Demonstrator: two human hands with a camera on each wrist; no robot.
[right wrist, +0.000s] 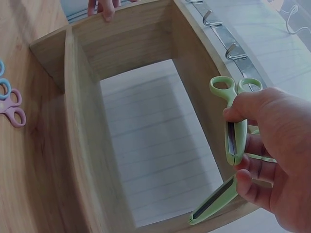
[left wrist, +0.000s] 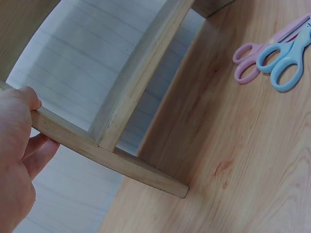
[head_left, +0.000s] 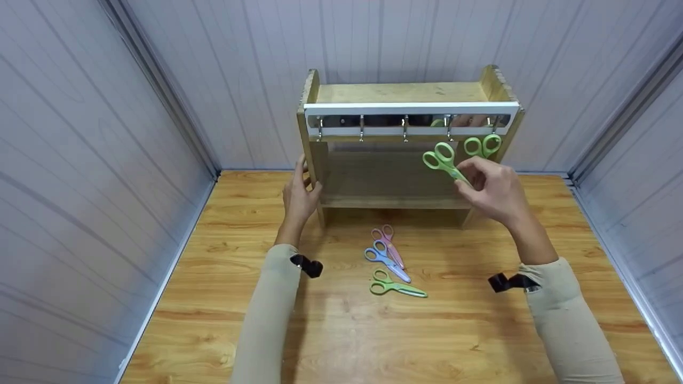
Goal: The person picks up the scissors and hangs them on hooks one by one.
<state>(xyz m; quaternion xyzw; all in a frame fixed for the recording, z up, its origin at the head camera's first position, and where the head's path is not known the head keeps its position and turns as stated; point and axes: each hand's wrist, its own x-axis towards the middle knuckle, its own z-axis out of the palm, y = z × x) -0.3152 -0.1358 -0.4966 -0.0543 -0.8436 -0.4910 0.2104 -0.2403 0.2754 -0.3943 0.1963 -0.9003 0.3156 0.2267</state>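
My right hand (head_left: pixel 493 189) pinches a pair of green scissors (head_left: pixel 442 158) by its blades, handles pointing up and left, just below the hook rail (head_left: pixel 384 121). A second pair of green scissors (head_left: pixel 482 145) hangs at the rightmost hook, partly behind that hand. In the right wrist view its blade (right wrist: pixel 214 201) sticks out below my fingers; whether they touch it I cannot tell. With thumb and fingers on either side, my left hand (head_left: pixel 300 194) grips the left side panel (left wrist: pixel 73 131) of the wooden shelf (head_left: pixel 400 202).
On the wooden floor (head_left: pixel 341 330) in front of the shelf lie pink scissors (head_left: pixel 394 253), blue scissors (head_left: pixel 392 265) and another pair of green scissors (head_left: pixel 403 289). The pink and blue pairs overlap. Panelled walls (head_left: pixel 256 80) stand behind and at both sides.
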